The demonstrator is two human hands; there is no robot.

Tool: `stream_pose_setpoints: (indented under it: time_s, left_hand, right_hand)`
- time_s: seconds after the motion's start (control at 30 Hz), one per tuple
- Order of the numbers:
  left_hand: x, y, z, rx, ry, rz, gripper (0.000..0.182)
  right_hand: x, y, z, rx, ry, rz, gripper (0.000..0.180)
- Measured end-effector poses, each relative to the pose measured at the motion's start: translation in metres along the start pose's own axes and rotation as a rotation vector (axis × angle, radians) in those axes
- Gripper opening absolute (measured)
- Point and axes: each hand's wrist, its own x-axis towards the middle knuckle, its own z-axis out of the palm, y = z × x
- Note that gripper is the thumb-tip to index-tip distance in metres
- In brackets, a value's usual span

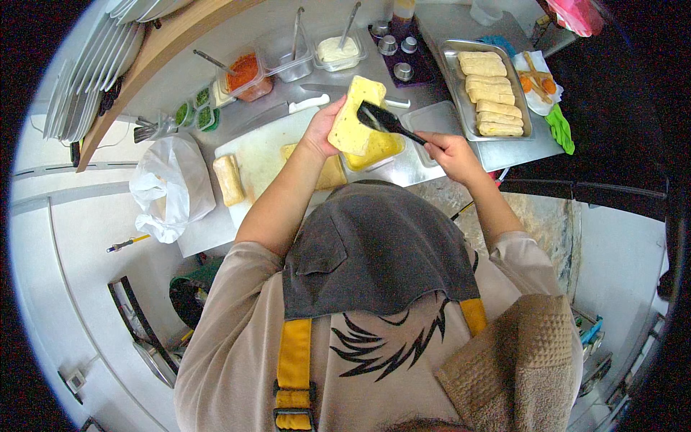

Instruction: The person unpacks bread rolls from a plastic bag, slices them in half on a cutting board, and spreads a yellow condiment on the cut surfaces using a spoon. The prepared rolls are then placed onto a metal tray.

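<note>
My left hand [323, 129] holds up a slice of bread [351, 120] with a yellow spread on its face. A black silicone brush or spatula [397, 127] is gripped by its handle in my right hand [452, 156], its head against the bread; which tool it is I cannot tell. Below the bread stands a clear tub of yellow spread [378, 152]. Cut bread [330, 174] lies on the white cutting board [251, 148], partly hidden by my left arm. Near the board's left edge is a whole bread roll [229, 180].
Knives [309, 103] lie behind the board, before tubs of red sauce [248, 78] and white cream [338, 49]. A metal tray [468, 116] of bread stands at right, near a green glove [560, 128]. A white plastic bag [173, 178] is at left, under a plate shelf [127, 73].
</note>
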Motion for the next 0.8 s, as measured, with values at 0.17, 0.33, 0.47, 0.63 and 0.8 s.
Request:
stream_pose_setpoints:
  time_s: [0.17,0.33,0.47,0.63,0.8]
  left_hand:
    - [-0.009,-0.003,-0.013,0.034,0.143,-0.022,0.043]
    - [-0.029,-0.003,-0.034,0.077,0.422,-0.037,0.043]
    - [-0.046,-0.001,-0.044,0.041,0.356,-0.045,0.043]
    - [-0.04,-0.007,-0.036,-0.004,0.362,0.081,0.046]
    - [-0.007,-0.016,-0.012,-0.027,0.319,0.22,0.049]
  right_hand:
    - [0.018,0.028,0.005,0.01,0.059,-0.057,0.033]
    - [0.021,0.049,0.028,-0.193,0.001,0.058,0.033]
    - [0.016,0.048,0.046,-0.271,0.01,0.141,0.034]
    - [0.014,0.029,0.05,0.365,-0.025,0.488,0.036]
    - [0.015,0.0,0.053,0.695,-0.236,0.435,0.039]
